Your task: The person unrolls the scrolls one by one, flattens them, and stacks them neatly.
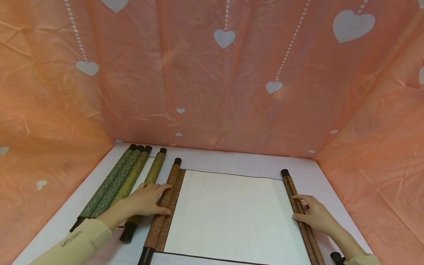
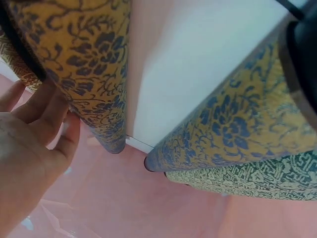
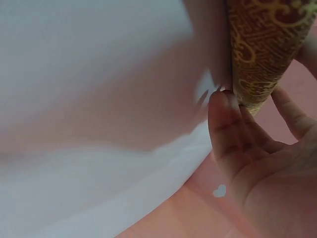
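A hanging scroll with brown, gold-patterned ends lies unrolled, its blank white paper [image 1: 232,213] spread between two rolls. My left hand [image 1: 150,198] grips the scroll's left roll [image 1: 155,232], with fingers over it and the thumb lower down. On the other side my right hand [image 1: 313,215] holds the right roll [image 1: 309,241] between thumb and fingers. That brown-gold roll [image 3: 262,44] shows between the fingers in the right wrist view. In the left wrist view a yellow roll with blue flowers [image 2: 89,59] partly hides the fingers of the left hand [image 2: 34,148].
Left of the unrolled scroll lie yellow rolls [image 1: 155,167] and green rolls [image 1: 106,184] with dark end knobs. A dark knob [image 1: 337,257] shows beside the right forearm. Orange-pink sheeting with hearts [image 1: 198,73] walls in the white table [image 1: 232,158].
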Action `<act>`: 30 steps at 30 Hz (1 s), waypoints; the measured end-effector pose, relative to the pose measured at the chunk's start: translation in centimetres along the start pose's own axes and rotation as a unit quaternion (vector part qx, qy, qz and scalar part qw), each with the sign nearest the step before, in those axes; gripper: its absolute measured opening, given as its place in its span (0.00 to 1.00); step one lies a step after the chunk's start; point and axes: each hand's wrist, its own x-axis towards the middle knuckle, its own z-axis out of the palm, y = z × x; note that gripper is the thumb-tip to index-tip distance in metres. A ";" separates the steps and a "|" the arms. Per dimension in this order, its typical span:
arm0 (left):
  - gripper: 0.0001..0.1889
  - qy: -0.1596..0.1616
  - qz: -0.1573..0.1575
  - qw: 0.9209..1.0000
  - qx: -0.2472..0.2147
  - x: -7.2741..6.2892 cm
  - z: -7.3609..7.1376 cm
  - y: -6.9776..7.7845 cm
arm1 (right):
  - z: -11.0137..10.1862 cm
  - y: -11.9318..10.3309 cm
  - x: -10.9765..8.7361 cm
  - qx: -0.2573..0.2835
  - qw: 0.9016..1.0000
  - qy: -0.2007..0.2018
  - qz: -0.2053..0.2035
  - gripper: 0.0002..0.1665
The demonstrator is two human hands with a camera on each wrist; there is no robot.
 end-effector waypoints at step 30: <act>0.46 -0.033 -0.026 0.989 -0.142 0.4 0.4 0.5 | -0.9 1.9 -1.1 -0.010 1.000 -0.013 0.016 0.28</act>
